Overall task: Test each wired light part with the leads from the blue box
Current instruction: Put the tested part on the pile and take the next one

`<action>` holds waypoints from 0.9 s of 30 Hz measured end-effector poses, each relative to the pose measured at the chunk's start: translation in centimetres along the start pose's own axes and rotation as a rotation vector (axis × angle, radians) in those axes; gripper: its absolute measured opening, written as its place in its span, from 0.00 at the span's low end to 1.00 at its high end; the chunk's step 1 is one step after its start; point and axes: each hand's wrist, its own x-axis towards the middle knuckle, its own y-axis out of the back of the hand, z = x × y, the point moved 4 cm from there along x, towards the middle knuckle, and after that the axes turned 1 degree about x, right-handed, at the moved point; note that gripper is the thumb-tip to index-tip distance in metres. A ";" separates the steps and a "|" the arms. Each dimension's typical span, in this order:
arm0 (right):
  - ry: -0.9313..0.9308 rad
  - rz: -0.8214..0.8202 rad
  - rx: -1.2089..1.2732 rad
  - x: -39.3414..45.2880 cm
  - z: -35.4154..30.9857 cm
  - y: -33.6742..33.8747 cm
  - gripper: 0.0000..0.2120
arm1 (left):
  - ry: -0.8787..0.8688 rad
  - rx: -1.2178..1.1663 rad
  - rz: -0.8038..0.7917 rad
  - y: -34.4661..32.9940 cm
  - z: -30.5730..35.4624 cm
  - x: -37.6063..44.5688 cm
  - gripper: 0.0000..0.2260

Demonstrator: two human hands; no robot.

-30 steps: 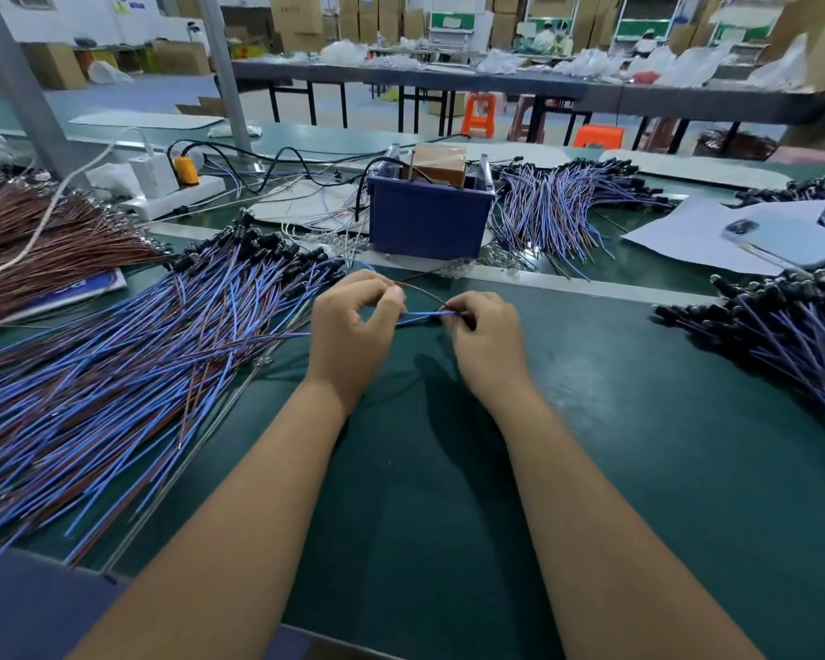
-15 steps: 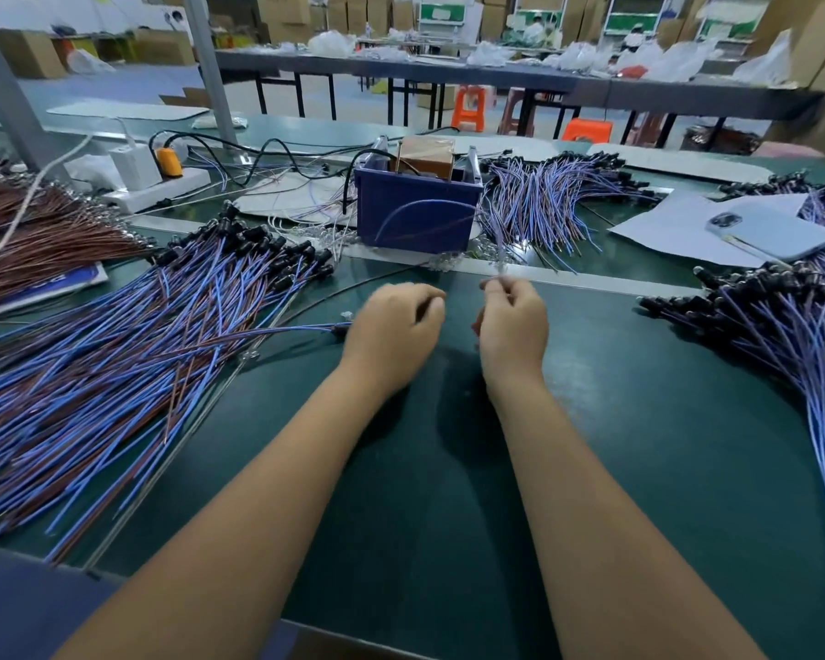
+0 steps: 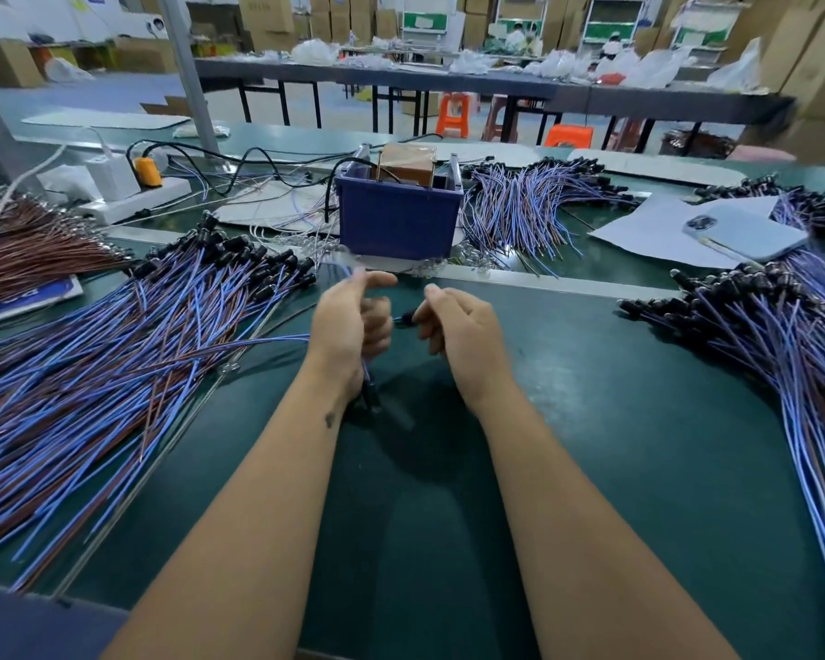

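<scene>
The blue box [image 3: 396, 221] stands at the middle back of the green table [image 3: 591, 445], with thin leads running out of it. Just in front of it my left hand [image 3: 346, 326] grips blue and brown wires; their blurred ends stick up past my thumb, and a black light part [image 3: 370, 397] hangs below my wrist. My right hand [image 3: 463, 333] is a little to the right, its fingers curled, pinching a small black light part [image 3: 406, 319] on a blue wire between the two hands. A big pile of wired light parts [image 3: 115, 354] lies at the left.
More wired parts lie at the right [image 3: 782, 354] and behind the box [image 3: 534, 207]. Brown wires [image 3: 29, 250] fan out at the far left. A power strip [image 3: 129, 197] with plugs sits at the back left. A phone [image 3: 748, 231] rests on paper at the right.
My left hand has turned thumb-up and lifted wire ends toward the blue box. A black part now shows between my hands, and another hangs under my left wrist.
</scene>
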 end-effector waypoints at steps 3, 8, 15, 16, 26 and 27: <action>-0.017 0.070 0.035 0.4 0.1 0.6 0.14 | 0.122 0.158 -0.192 -2.6 -1.3 -1.5 0.17; -0.075 0.108 0.232 0.3 0.2 0.9 0.11 | -0.017 0.475 -0.224 -4.2 -2.3 -2.2 0.14; 0.051 0.079 0.034 0.5 0.0 1.0 0.10 | -0.153 0.507 0.004 -2.6 -1.0 -1.5 0.19; 0.066 0.066 0.004 0.5 0.1 0.8 0.09 | -0.175 0.525 0.011 -2.4 -1.0 -1.5 0.18; 0.037 0.125 -0.026 0.8 0.6 0.7 0.09 | -0.164 0.530 0.077 -1.0 -1.0 -0.7 0.06; 0.012 0.130 -0.015 0.7 0.7 0.8 0.10 | -0.163 0.523 0.067 -1.0 -1.0 -0.7 0.09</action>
